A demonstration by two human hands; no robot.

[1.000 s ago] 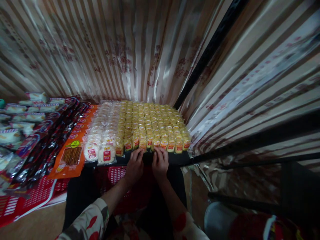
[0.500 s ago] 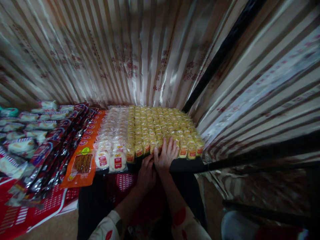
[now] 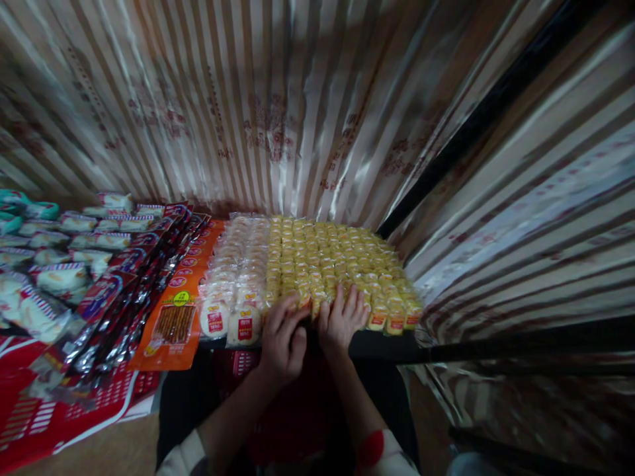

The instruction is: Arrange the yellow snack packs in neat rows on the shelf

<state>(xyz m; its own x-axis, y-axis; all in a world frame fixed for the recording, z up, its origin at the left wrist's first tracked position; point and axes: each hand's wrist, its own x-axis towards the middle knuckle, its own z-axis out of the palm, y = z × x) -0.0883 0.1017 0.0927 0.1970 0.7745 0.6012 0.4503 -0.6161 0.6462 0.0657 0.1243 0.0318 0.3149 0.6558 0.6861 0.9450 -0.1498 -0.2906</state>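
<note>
Rows of small yellow wrapped snack packets (image 3: 327, 254) fill the right part of a dark shelf (image 3: 381, 347). My right hand (image 3: 342, 324) rests on their front edge, fingers spread and nothing held. Just left of it, my left hand (image 3: 282, 340) touches the front packets with its fingertips. Its fingers are loosely bent, the thumb stands apart, and I see nothing held in it. Two rows of clear-wrapped round white biscuits (image 3: 245, 324) with red labels stand left of the yellow packets.
Further left lie an orange snack pouch (image 3: 171, 324), dark red shiny packets (image 3: 133, 277) and white wrapped packets (image 3: 62, 277). A red plastic basket (image 3: 106, 390) sits below them. A striped curtain (image 3: 297, 99) hangs behind, crossed by a black pole (image 3: 446, 162).
My left hand has moved left, away from my right hand, and its thumb has opened out. My right hand stays on the yellow packets. The view has shifted slightly.
</note>
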